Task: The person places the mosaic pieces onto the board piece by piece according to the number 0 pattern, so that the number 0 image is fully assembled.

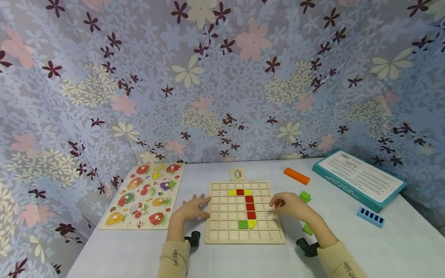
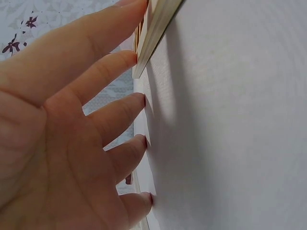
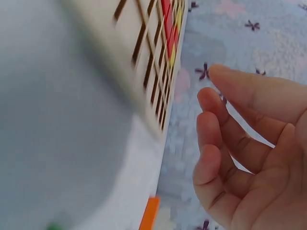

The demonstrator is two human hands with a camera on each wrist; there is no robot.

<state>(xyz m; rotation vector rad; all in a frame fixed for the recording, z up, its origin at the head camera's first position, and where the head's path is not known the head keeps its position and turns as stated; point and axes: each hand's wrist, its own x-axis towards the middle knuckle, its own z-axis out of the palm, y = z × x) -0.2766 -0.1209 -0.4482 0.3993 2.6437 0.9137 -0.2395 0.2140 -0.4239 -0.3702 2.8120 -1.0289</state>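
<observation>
A wooden grid board [image 1: 243,231] lies at the table's middle. It holds red tiles [image 1: 249,204] in a column, yellow curved tiles [image 1: 232,192] and a green tile [image 1: 243,224]. My left hand [image 1: 192,208] lies flat beside the board's left edge, fingers spread and straight. In the left wrist view its fingertips [image 2: 139,100] press the white table [image 2: 230,143] next to the board's edge [image 2: 158,28]. My right hand [image 1: 287,204] hovers at the board's right edge. The loosely curled fingers [image 3: 216,143] hold nothing that I can see.
A fruit puzzle board [image 1: 142,197] lies to the left. A small pattern card [image 1: 238,173] sits behind the grid board. To the right are an orange block [image 1: 296,176], two green tiles [image 1: 305,196], a teal box [image 1: 359,179] and a blue rack [image 1: 370,217]. Flowered cloth walls the table.
</observation>
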